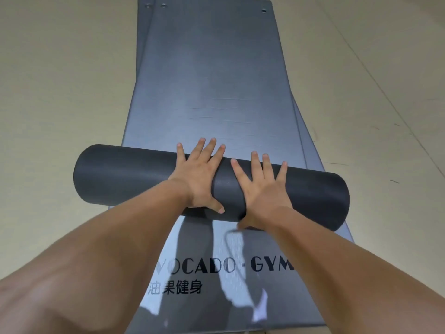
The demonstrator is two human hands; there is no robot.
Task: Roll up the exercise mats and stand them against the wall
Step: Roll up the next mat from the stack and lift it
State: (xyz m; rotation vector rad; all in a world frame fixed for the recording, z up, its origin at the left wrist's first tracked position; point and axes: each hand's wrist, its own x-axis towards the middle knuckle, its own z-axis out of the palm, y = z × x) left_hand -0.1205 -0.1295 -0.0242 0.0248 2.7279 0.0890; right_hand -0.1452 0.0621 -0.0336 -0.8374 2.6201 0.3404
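A dark grey mat roll [125, 179] lies across a stack of flat grey mats. Beyond the roll, the flat stretch of the top mat [216, 80] runs away from me. My left hand [199, 179] and my right hand [262, 194] press side by side on the middle of the roll. Their fingers spread over its top and the thumbs hook around its near side. On my side of the roll, a lower mat [204, 307] lies bare, showing black "GYM" lettering. The roll sits skewed, its left end overhanging the stack.
Edges of further mats [310, 150] stick out under the top one at the right and at the far left. Metal eyelets [264, 10] mark the far end. Beige floor [60, 92] surrounds the stack on both sides. No wall is in view.
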